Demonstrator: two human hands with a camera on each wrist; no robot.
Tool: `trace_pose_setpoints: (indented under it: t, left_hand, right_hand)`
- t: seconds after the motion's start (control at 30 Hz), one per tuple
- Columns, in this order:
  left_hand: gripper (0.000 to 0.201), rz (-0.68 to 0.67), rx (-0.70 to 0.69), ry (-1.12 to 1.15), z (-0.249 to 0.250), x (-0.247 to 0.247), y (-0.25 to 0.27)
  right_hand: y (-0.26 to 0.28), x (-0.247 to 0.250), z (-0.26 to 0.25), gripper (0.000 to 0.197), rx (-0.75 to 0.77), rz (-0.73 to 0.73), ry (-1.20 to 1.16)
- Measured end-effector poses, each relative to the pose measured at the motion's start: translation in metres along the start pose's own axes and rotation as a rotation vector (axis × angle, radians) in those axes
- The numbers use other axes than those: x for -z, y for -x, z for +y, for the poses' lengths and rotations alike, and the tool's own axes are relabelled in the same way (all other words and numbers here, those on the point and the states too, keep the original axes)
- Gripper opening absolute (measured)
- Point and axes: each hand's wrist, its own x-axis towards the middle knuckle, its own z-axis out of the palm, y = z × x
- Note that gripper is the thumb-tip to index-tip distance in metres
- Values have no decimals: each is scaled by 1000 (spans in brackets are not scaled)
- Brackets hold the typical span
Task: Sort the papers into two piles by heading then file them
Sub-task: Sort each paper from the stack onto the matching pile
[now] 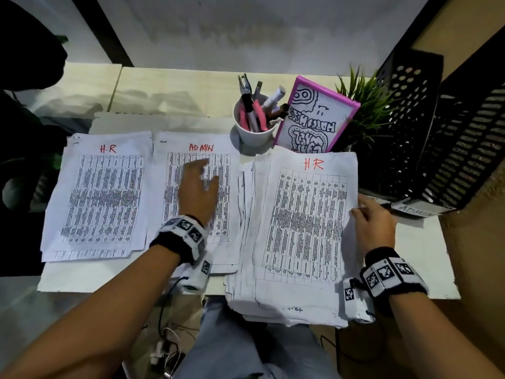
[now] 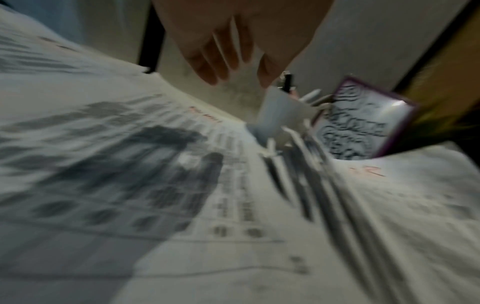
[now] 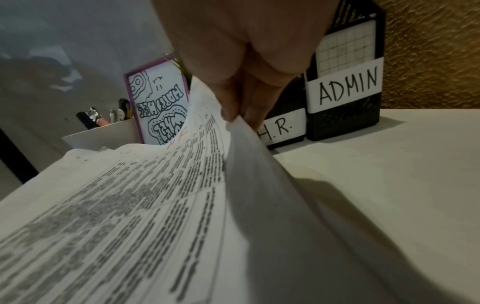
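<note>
Three paper stacks lie on the white table [image 1: 426,258]. At the left is the H.R pile [image 1: 101,195], in the middle the ADMIN pile [image 1: 226,170], and at the right a thick unsorted stack [image 1: 300,228] whose top sheet is headed H.R. My left hand [image 1: 200,177] hovers over the ADMIN pile with straight, spread fingers [image 2: 207,61] and holds nothing. My right hand [image 1: 367,214] pinches the right edge of the top H.R sheet [image 3: 207,164] and lifts it off the stack. Two black file holders, labelled H.R. [image 3: 283,127] and ADMIN [image 3: 348,88], stand at the right.
A white cup of pens and pliers [image 1: 255,124] stands behind the piles, next to a pink-framed drawing [image 1: 314,116] and a green plant [image 1: 363,105]. The black perforated file holders [image 1: 426,127] fill the table's right rear corner. Cables hang below the front edge.
</note>
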Motion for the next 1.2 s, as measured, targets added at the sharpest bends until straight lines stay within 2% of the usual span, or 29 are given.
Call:
trace_pose_setpoints:
  t: [0.07, 0.13, 0.2, 0.27, 0.33, 0.4, 0.53, 0.6, 0.67, 0.73, 0.87, 0.93, 0.97, 1.03, 1.13, 1.2]
  left_hand:
    - [24, -115, -22, 82, 25, -19, 4]
    - [19, -241, -10, 127, 43, -39, 10]
    - [26, -339, 94, 164, 54, -55, 16]
    - [46, -389, 198, 164, 58, -65, 19]
    - [64, -383, 269, 204, 58, -70, 20]
    - [69, -345, 337, 341, 60, -70, 19]
    - [45, -271, 356, 369, 58, -61, 14]
    - [22, -274, 338, 456, 60, -53, 15]
    - [14, -305, 334, 523, 61, -47, 20]
    - [20, -366, 325, 574, 59, -42, 28]
    - [45, -515, 353, 533, 51, -34, 30]
    - [51, -509, 426, 591, 48, -35, 23]
    - [49, -450, 446, 599, 47, -38, 18]
    - [36, -301, 454, 500, 46, -48, 8]
    - [16, -220, 358, 44, 48, -61, 2]
    - [35, -253, 332, -77, 49, -68, 5]
  right_hand:
    - [1, 0, -3, 29, 49, 10, -16]
    - [4, 1, -7, 23, 86, 53, -60]
    - [7, 4, -12, 19, 98, 80, -149]
    - [10, 8, -17, 26, 85, 114, -260]
    - [11, 11, -22, 34, 27, 109, -443]
    - [13, 14, -25, 33, -38, 51, -590]
    - [15, 16, -24, 39, -100, -99, -645]
    - [14, 17, -19, 43, -126, -164, -613]
    - [14, 16, -17, 35, -153, -214, -609]
    - [17, 16, -21, 32, -161, -245, -616]
    - [29, 20, -38, 21, -127, -211, -727]
    - [32, 23, -43, 23, -179, -201, -814]
    - [32, 23, -44, 27, -215, -210, -823]
    - [30, 22, -44, 29, -302, -180, -825]
    - [27, 20, -35, 47, -436, -140, -823]
    - [25, 20, -32, 37, -410, -169, -686]
